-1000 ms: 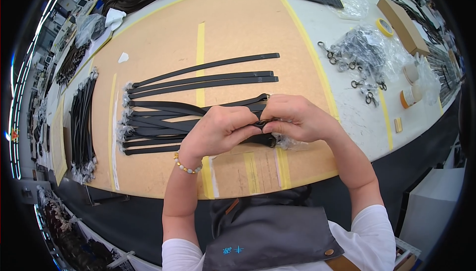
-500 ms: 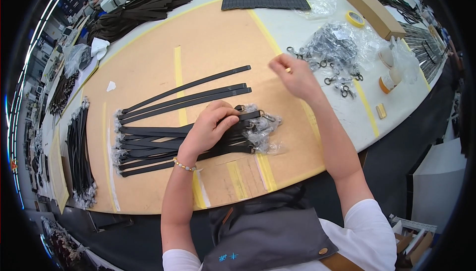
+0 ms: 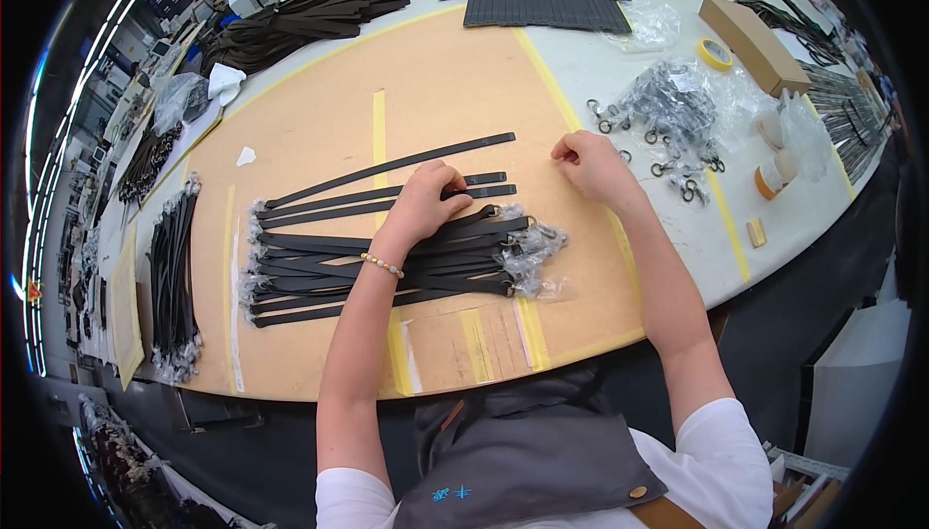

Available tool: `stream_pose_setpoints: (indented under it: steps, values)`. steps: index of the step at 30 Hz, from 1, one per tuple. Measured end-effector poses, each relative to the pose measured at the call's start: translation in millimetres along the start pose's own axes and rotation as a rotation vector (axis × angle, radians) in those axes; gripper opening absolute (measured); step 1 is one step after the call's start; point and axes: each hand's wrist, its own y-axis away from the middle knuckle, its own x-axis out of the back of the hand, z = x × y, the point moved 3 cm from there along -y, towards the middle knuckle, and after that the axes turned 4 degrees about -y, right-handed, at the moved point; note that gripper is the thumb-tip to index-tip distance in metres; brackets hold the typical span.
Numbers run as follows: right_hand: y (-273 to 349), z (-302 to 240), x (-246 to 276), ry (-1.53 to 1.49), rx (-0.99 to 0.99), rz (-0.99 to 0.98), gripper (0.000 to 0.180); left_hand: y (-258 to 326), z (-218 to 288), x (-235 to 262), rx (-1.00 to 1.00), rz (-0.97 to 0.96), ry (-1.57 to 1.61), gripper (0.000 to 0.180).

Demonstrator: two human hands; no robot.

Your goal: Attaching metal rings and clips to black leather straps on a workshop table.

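Black straps (image 3: pixel 329 243) lie side by side on the tan board, their left ends bunched in clear plastic wrap. At the right, the lower straps end in metal hooks (image 3: pixel 528 223) among more plastic. Above these, three straps lie apart with plain ends. My left hand (image 3: pixel 426 202) rests over the straps, its thumb and fingers closing on one black strap (image 3: pixel 495 189) near its plain end. Right of the strap ends hovers my right hand (image 3: pixel 592 166), fingers curled into a pinch. What it holds, if anything, is hidden.
Loose metal hooks (image 3: pixel 689 190) lie by a plastic bag of hooks (image 3: pixel 668 93) at the right. Near them are yellow tape (image 3: pixel 714 54), a cardboard box (image 3: pixel 755 43) and an orange-and-clear bottle (image 3: pixel 771 179). Another strap bundle (image 3: pixel 174 277) lies left; dark strips (image 3: pixel 310 21) lie far back.
My right hand has drawn slightly closer and down, away from the loose hooks. My left hand has shifted up from the hooked straps to the plain-ended ones. The view has shifted a little.
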Motion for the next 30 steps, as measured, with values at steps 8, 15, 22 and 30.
stream_pose_setpoints:
  steps: [8, 15, 22, 30]
  values:
    - [14.6, 1.9, 40.3, 0.399, 0.003, 0.115, 0.024, 6.3, 1.2, 2.4, -0.039, -0.031, -0.045, 0.023]
    - [5.0, -7.3, 4.9, 0.024, -0.045, -0.095, 0.014, 15.1, 10.4, 14.7, -0.141, -0.055, 0.048, 0.019]
    - [19.0, -26.9, -4.2, 0.218, 0.243, -0.113, 0.021, 34.2, 22.8, 35.3, -0.103, 0.151, 0.474, 0.016]
    - [20.4, -43.5, -7.5, 0.08, 0.078, -0.225, 0.017, 51.4, 27.7, 32.2, -0.081, 0.132, 0.576, 0.021]
